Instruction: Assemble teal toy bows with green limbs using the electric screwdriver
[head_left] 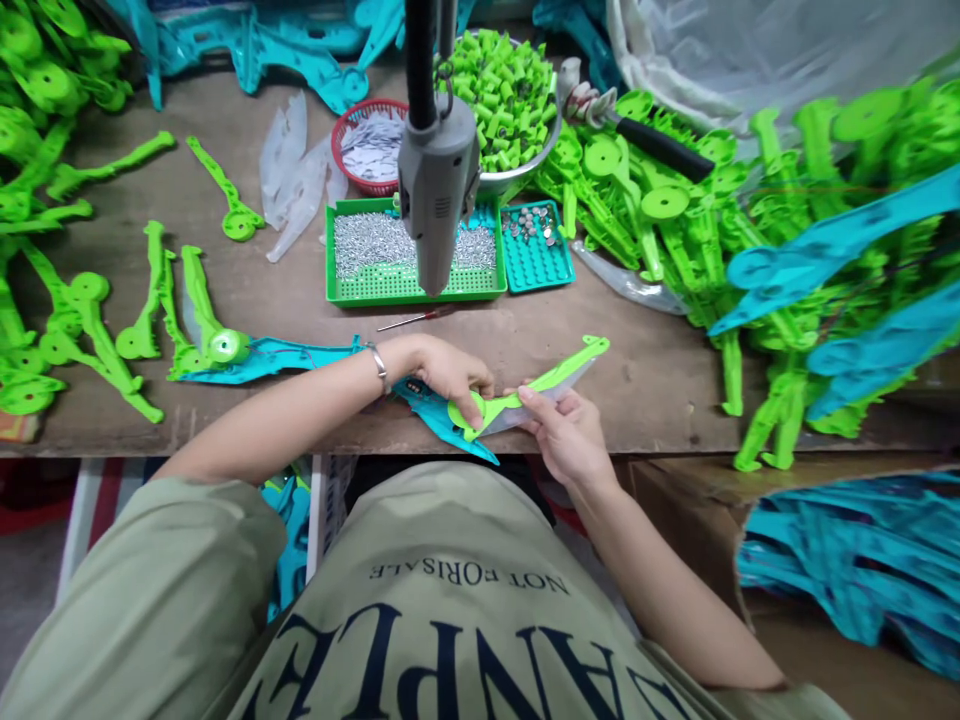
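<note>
Between my hands is a long green plastic part [559, 374] with a translucent piece [504, 417] along its lower side. My left hand [450, 378] has its fingers on the round end of the green part. The thumb and fingers of my right hand [566, 430] pinch the middle of it together with the translucent piece. Beneath my left hand and forearm lies a long blue plastic part [300, 358], its pointed tip near the table's front edge. Another green part [229, 346] rests on the blue part's left end.
A grey electric screwdriver [439, 190] hangs above a green tray of screws [416, 297]. Behind are a red basket [345, 170] and a bowl of green pieces [499, 110]. Green parts [664, 200] pile up on both sides. A hammer [664, 148] lies back right.
</note>
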